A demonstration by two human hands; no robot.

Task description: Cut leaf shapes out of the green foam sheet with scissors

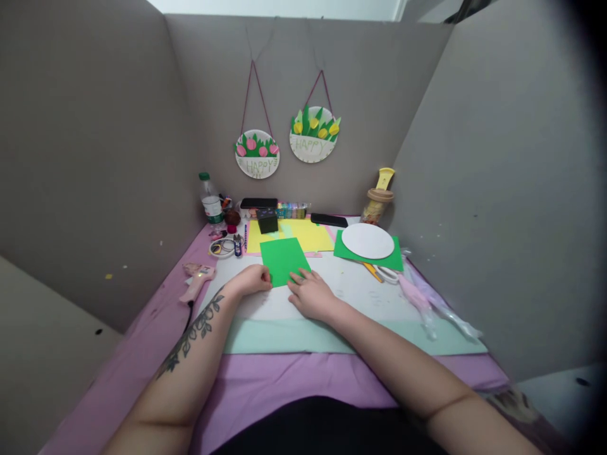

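Observation:
A green sheet of paper point(283, 258) lies slightly turned on the white work surface in front of me. My left hand point(253, 280) is closed, its curled fingers pinching the sheet's lower left corner. Across the lower right edge of the sheet, my right hand point(310, 295) rests with its fingers spread flat. Just beyond the green paper are yellow sheets point(313, 235) and a small black box point(267, 220).
A white paper plate point(367, 241) sits on more green paper at right, above scissors point(386, 273). To the left are a pink glue gun point(196, 282), a tape roll point(220, 248) and a bottle point(211, 201). Two flower plates point(257, 165) hang on the grey partition.

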